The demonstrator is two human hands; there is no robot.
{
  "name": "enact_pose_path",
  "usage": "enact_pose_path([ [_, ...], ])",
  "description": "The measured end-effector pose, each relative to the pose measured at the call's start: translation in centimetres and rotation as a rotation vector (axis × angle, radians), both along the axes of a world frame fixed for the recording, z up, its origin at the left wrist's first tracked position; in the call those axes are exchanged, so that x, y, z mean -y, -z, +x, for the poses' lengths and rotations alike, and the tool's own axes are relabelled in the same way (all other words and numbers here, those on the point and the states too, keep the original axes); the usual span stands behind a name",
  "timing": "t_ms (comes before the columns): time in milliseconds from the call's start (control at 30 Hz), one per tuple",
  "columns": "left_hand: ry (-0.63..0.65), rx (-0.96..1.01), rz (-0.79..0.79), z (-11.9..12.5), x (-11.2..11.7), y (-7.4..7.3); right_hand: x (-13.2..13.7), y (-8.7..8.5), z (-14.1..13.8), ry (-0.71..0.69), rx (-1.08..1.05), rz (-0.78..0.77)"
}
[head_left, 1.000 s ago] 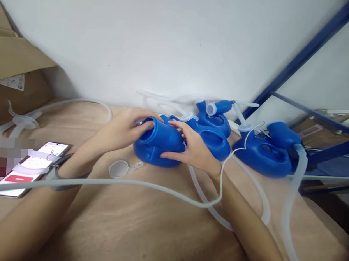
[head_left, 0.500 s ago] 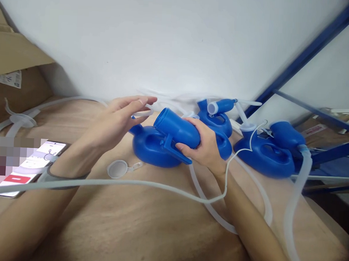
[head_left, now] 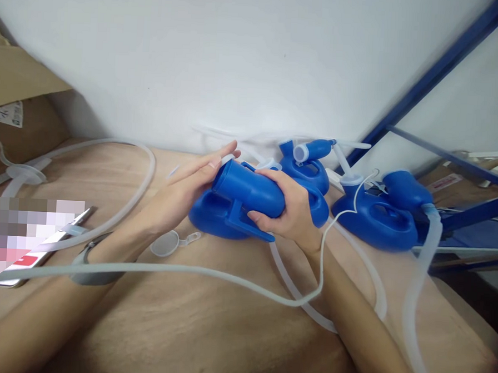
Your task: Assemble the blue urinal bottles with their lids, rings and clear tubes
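My right hand [head_left: 287, 202] is wrapped round a blue plastic cup-shaped piece [head_left: 249, 189], which has a wide mouth facing left and a flat blue arm below. At that mouth, my left hand [head_left: 196, 186] presses a white plastic ring [head_left: 227, 160], its fingers fairly straight and close together. Most of the ring is hidden by the hand and the rim. Behind and beneath the cup-shaped piece lies a blue jug [head_left: 214, 221], partly covered. A round translucent cap with a strap [head_left: 165, 243] rests on the table below my left wrist.
More blue jugs [head_left: 374, 223] stand to the right, with another cup-shaped piece [head_left: 407, 189] and a thick translucent hose [head_left: 417, 284]. A white cord [head_left: 186, 270] crosses in front of my forearms. Left are a phone [head_left: 47, 254], looped tubing [head_left: 149, 173] and a cardboard box [head_left: 29, 75].
My left hand has moved right and slightly down, bringing the white ring against the mouth of the cup-shaped piece. My right hand keeps its hold.
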State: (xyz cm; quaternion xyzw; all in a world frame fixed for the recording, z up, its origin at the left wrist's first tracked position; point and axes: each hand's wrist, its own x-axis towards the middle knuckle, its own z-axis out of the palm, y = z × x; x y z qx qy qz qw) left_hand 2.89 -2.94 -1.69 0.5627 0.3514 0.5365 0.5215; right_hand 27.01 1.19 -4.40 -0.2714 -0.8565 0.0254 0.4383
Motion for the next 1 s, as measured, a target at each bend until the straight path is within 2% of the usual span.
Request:
enact_pose_path([
  [333, -0.157, -0.316, 0.082, -0.9, 0.9, -1.5, -0.6, -0.3, 0.7, -0.012, -0.003, -0.022],
  [533, -0.098, -0.35, 0.13, -1.3, 0.6, -1.4, -0.8, -0.1, 1.0, -0.007, 0.038, -0.056],
  [800, -0.056, -0.612, 0.244, -2.4, 0.8, -2.4, -0.8, -0.1, 1.3, -0.02, 0.038, -0.021],
  [1000, 0.033, -0.545, 0.192, -2.9, 1.0, -3.0, -0.8, -0.4, 1.5, -0.045, 0.018, -0.001],
])
